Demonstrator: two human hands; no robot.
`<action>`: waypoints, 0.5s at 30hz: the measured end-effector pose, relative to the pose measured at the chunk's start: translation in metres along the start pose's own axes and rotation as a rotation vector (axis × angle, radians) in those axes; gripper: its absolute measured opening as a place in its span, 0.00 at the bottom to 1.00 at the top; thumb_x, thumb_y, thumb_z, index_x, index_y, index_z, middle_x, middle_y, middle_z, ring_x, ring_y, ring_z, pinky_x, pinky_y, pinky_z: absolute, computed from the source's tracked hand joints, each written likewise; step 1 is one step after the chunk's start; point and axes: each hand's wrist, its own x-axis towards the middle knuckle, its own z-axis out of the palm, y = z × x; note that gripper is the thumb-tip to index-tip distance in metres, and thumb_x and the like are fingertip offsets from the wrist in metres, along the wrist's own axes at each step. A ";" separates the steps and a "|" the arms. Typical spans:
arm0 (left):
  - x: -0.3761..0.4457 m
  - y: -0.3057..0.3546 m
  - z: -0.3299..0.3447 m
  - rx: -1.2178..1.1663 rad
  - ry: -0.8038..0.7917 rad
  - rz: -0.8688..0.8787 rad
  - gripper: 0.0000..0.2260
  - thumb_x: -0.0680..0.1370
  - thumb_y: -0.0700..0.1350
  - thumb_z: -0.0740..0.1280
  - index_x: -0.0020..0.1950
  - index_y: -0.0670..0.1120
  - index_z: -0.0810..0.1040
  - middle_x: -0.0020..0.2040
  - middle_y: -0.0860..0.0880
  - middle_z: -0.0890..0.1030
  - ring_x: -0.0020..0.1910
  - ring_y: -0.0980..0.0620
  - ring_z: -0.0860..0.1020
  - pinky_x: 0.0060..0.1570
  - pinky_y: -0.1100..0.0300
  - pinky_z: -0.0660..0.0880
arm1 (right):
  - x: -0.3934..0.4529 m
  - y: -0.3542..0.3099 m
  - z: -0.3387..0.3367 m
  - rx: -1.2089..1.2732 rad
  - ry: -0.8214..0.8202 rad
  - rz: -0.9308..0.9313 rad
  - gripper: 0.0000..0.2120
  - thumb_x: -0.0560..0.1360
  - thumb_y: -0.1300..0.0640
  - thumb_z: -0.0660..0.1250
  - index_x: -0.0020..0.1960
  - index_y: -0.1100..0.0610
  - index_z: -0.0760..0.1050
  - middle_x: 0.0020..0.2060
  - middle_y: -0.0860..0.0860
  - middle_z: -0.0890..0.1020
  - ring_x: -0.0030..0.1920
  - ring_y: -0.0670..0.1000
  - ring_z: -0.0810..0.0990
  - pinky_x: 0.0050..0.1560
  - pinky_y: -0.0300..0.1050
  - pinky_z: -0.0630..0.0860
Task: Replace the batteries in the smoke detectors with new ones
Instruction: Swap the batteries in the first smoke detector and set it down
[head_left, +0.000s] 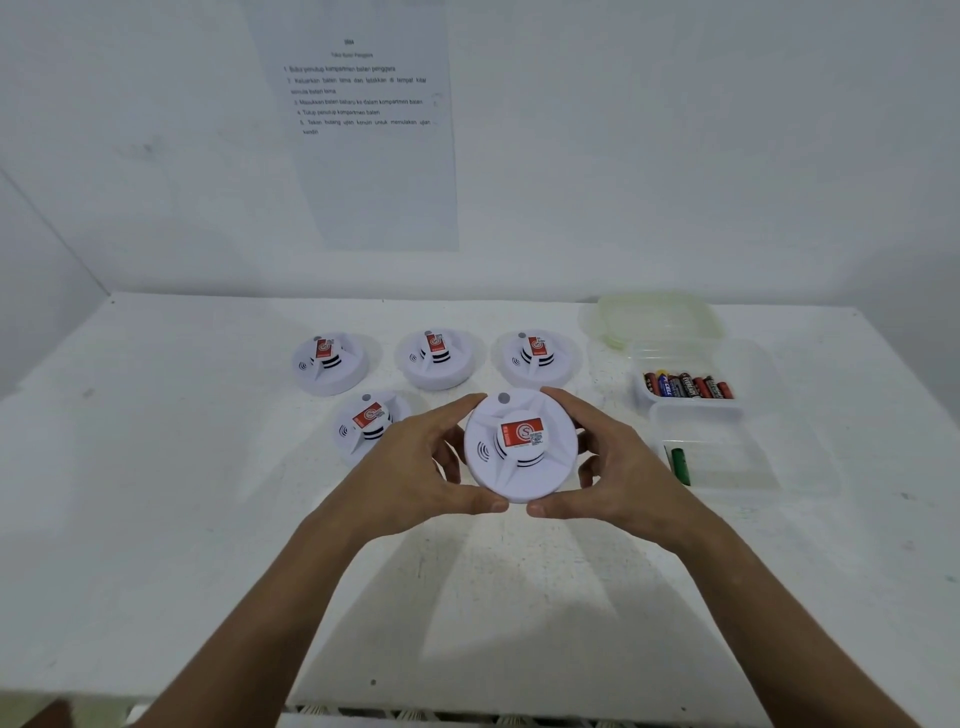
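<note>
Squarely between both hands' curled fingers (457, 410): smoke detector (521, 447).

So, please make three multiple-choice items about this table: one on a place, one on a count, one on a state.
1. Where is the container with many batteries?
A. right of the detectors
B. left of the detectors
C. in the person's hands

2. How many smoke detectors are in view?
A. three
B. five
C. seven

3. How is the nearest smoke detector held?
A. by one hand only
B. by no hand
C. by both hands at its rim

Answers:
1 A, it stands at the right side of the white table.
2 B, four lie on the table and one is held.
3 C, the left hand and right hand grip its edge.
</note>
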 end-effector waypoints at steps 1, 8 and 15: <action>0.000 -0.001 -0.001 -0.002 0.001 -0.001 0.35 0.65 0.55 0.79 0.68 0.66 0.67 0.46 0.63 0.81 0.38 0.58 0.78 0.37 0.69 0.76 | 0.001 0.000 0.000 0.000 0.000 0.004 0.45 0.62 0.58 0.83 0.71 0.39 0.66 0.58 0.38 0.79 0.51 0.47 0.78 0.39 0.38 0.77; 0.003 -0.007 -0.002 -0.006 -0.002 -0.017 0.38 0.65 0.55 0.79 0.71 0.65 0.66 0.47 0.61 0.81 0.38 0.58 0.79 0.40 0.66 0.78 | 0.004 0.003 0.002 0.007 -0.007 0.016 0.45 0.62 0.57 0.83 0.72 0.40 0.65 0.59 0.38 0.78 0.52 0.47 0.78 0.41 0.37 0.77; 0.008 -0.012 -0.001 -0.005 -0.008 -0.034 0.36 0.65 0.57 0.78 0.69 0.68 0.66 0.47 0.62 0.81 0.38 0.59 0.78 0.40 0.67 0.78 | 0.011 0.009 0.001 -0.011 -0.017 0.033 0.45 0.62 0.56 0.83 0.73 0.42 0.65 0.60 0.40 0.78 0.51 0.46 0.78 0.40 0.35 0.75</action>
